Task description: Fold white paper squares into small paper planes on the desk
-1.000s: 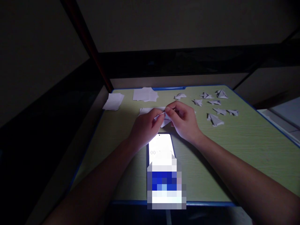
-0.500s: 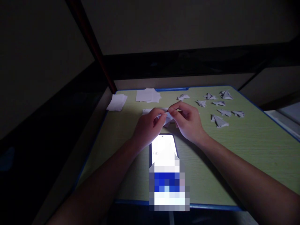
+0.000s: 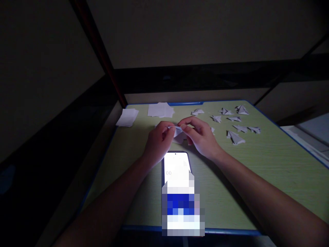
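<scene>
Above the middle of the table, my left hand and my right hand meet over a small folded piece of white paper. Left thumb and forefinger pinch its left side, while the right thumb and fingers grip its right side. Much of the paper is covered by the fingers. Below and behind the hands, more white paper shows in part on the table. Just in front of them lies a phone with a bright lit screen, its lower part blurred into blocks.
Two stacks of white paper sheets, one at the far left and one at the back, lie on the green table with a blue edge. Several folded paper figures are spread over the back right. Dark walls rise behind and at left.
The view has tilted and shifted slightly, so the table sits lower in the picture. Both hands still hold the paper, and the fingertips have shifted a little along its top edge.
</scene>
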Demonstrator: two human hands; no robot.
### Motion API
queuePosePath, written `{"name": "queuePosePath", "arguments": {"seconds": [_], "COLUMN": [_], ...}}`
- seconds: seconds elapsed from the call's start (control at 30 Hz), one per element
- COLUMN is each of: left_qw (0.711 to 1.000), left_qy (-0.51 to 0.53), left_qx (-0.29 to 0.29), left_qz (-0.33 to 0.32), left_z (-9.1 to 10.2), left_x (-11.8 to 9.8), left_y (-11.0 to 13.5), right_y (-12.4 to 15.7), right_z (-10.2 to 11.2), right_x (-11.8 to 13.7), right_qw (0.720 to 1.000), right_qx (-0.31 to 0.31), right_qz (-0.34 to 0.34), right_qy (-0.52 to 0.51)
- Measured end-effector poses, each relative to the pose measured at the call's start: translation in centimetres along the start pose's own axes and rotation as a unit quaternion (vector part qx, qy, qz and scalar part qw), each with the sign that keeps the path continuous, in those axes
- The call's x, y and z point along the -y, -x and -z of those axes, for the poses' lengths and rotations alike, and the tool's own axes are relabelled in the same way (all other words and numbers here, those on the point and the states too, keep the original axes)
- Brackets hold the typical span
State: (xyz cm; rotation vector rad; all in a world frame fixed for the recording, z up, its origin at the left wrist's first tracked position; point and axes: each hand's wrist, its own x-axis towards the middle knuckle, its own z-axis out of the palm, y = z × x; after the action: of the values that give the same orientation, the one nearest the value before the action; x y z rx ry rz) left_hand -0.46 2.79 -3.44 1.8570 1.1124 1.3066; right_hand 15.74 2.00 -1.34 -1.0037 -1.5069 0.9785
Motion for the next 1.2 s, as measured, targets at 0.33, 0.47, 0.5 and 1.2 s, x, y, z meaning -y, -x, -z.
{"name": "queuePosePath", "arguments": {"seconds": [0.33, 0.47, 0.5, 1.2], "left_qw": [0.991, 0.989, 0.989, 0.973], "left_qy": [0.1, 0.11, 0.109, 0.166], "left_qx": [-0.001, -0.005, -0.006, -0.044], "left_qz": [0.094, 0.101, 0.102, 0.155], "left_z": [-0.2, 0.0, 0.0, 0.2], "left_x": [-0.5, -0.8, -0.8, -0.9], "left_y": [-0.3, -0.3, -0.4, -1.0], "right_y": [-0.2, -0.3, -0.4, -0.4], "right_z": [-0.1, -0.1, -0.1, 0.2], "right_x": [-0.2, -0.1, -0.1, -0.2], "right_qw": [1.0, 0.999, 0.999, 0.989], "right_qx": [-0.015, -0.02, -0.021, 0.02], "right_qz": [-0.017, -0.027, -0.031, -0.052], "right_qy": [0.017, 0.014, 0.008, -0.136]}}
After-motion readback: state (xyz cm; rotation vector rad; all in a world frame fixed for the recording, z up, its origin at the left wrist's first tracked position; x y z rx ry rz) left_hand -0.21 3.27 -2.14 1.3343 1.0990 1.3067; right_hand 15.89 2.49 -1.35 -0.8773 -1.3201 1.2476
